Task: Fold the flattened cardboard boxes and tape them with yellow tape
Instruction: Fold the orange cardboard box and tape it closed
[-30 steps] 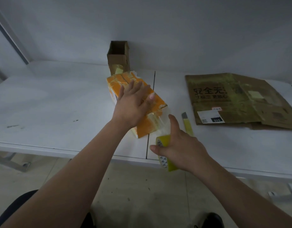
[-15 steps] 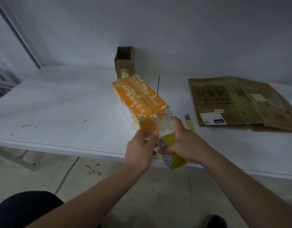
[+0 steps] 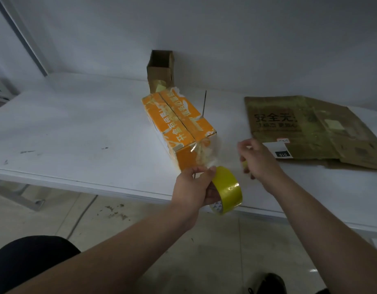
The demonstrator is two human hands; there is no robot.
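Note:
An orange folded box (image 3: 179, 124) lies on the white table (image 3: 77, 132), its top seam running away from me. A clear stretch of tape (image 3: 204, 153) runs from the box's near end down to the yellow tape roll (image 3: 227, 188). My left hand (image 3: 194, 187) grips that roll just off the table's front edge. My right hand (image 3: 258, 161) is to the right of the box, low over the table, fingers curled round a yellow cutter (image 3: 245, 165), mostly hidden beneath them. Flattened brown cardboard (image 3: 310, 128) lies at the right.
A small open brown box (image 3: 160, 68) stands upright against the back wall, behind the orange box. A thin dark seam (image 3: 204, 102) splits the tabletop. The floor and my dark-clad knee (image 3: 28, 264) show below the table edge.
The tape roll has passed from my right hand to my left. My left hand came off the box top; my right hand moved right onto the cutter.

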